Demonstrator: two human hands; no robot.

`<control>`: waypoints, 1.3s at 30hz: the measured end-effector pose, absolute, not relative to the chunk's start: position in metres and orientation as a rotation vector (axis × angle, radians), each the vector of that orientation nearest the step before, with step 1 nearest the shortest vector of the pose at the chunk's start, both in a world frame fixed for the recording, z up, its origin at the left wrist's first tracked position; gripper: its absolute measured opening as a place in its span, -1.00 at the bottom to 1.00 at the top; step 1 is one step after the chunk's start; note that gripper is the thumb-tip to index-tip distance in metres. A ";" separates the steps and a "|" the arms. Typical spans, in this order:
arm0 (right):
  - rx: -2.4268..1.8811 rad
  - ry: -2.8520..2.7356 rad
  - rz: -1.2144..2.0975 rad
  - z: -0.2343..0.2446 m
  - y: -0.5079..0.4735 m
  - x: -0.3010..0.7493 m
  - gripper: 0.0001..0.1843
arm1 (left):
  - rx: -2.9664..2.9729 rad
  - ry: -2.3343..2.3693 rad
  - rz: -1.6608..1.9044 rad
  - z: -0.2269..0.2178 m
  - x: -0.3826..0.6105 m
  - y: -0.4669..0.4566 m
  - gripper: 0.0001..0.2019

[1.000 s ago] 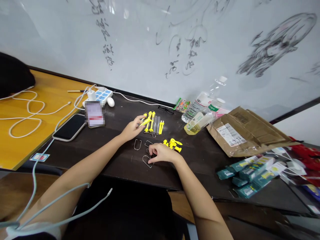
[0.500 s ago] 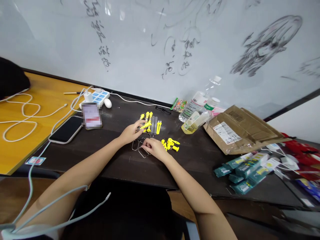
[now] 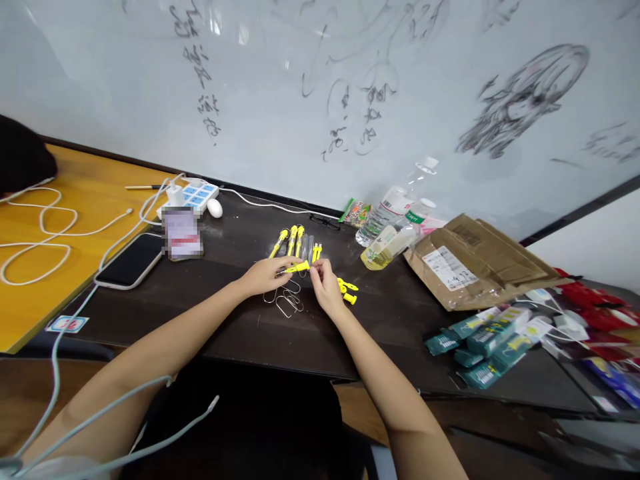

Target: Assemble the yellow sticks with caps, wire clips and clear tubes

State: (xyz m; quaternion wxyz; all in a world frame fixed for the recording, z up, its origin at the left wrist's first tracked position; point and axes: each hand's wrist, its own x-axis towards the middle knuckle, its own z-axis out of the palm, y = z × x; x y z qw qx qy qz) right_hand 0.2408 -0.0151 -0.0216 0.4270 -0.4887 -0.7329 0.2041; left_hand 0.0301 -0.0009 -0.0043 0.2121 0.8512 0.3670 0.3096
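Observation:
My left hand (image 3: 264,276) is closed round a small yellow pen-like part (image 3: 295,268), held level above the dark table (image 3: 210,300). My right hand (image 3: 324,283) pinches the right end of that same part with fingertips together. Just below the hands lie several bent wire clips (image 3: 284,299) in a loose cluster. Behind the hands a row of yellow-and-clear tubes (image 3: 296,243) lies side by side. A small heap of yellow caps (image 3: 349,289) sits right of my right hand.
A phone (image 3: 133,260) and a white power strip (image 3: 193,194) lie at the left, with white cables across the orange table (image 3: 45,267). Plastic bottles (image 3: 395,223), a flattened cardboard box (image 3: 475,260) and green packets (image 3: 475,337) fill the right side. A whiteboard rises behind.
My right hand has lifted off the wire clips and come up to meet the yellow part in my left hand. The left hand has drawn that part nearer, away from the row of tubes.

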 end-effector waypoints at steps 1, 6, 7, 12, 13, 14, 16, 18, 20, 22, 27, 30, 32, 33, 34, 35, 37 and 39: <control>-1.190 -1.823 0.546 -0.022 -0.014 0.241 -0.77 | 2.377 1.020 0.852 -0.004 0.030 -0.002 -0.55; -1.047 -1.732 0.788 -0.028 -0.008 0.241 -0.71 | 2.410 1.023 0.834 -0.004 0.030 -0.003 -0.56; -1.020 -1.714 0.828 -0.029 -0.007 0.241 -0.70 | 2.415 1.024 0.829 -0.004 0.030 -0.003 -0.56; -0.980 -1.623 0.938 -0.028 -0.005 0.240 -0.69 | 2.432 1.017 0.826 -0.003 0.031 -0.004 -0.56; -0.984 -1.605 0.948 -0.027 -0.005 0.241 -0.69 | 2.425 1.020 0.825 -0.003 0.031 -0.004 -0.56; -0.991 -1.589 0.954 -0.026 -0.005 0.241 -0.69 | 2.416 1.025 0.822 -0.003 0.031 -0.004 -0.56; -1.005 -1.564 0.956 -0.025 -0.005 0.242 -0.69 | 2.404 1.033 0.814 -0.003 0.031 -0.004 -0.56; -1.012 -1.549 0.954 -0.024 -0.004 0.243 -0.68 | 2.408 1.035 0.813 -0.003 0.031 -0.004 -0.56; -1.010 -1.537 0.956 -0.024 -0.004 0.243 -0.68 | 2.416 1.038 0.818 -0.004 0.031 -0.003 -0.56; -1.008 -1.532 0.964 -0.024 -0.004 0.243 -0.68 | 2.428 1.040 0.825 -0.005 0.031 -0.002 -0.56; -1.031 -1.513 0.960 -0.024 -0.004 0.244 -0.65 | 2.437 1.030 0.823 -0.006 0.030 -0.002 -0.55; -1.040 -1.496 0.954 -0.024 -0.003 0.245 -0.65 | 2.444 1.028 0.826 -0.006 0.030 -0.002 -0.55; -1.046 -1.473 0.960 -0.024 -0.002 0.246 -0.64 | 2.447 1.035 0.821 -0.005 0.030 -0.002 -0.52; -1.048 -1.460 0.963 -0.024 -0.002 0.246 -0.64 | 2.449 1.039 0.817 -0.005 0.029 -0.002 -0.51; -1.048 -1.450 0.967 -0.024 -0.002 0.246 -0.63 | 2.453 1.040 0.814 -0.005 0.029 -0.002 -0.51; -1.045 -1.440 0.972 -0.024 -0.001 0.245 -0.63 | 2.460 1.036 0.814 -0.004 0.029 -0.003 -0.51; -1.035 -1.424 0.991 -0.024 -0.002 0.245 -0.62 | 2.484 1.010 0.816 -0.004 0.029 -0.003 -0.52; -1.027 -1.405 1.021 -0.024 -0.002 0.244 -0.62 | 2.511 0.984 0.814 -0.003 0.030 -0.004 -0.53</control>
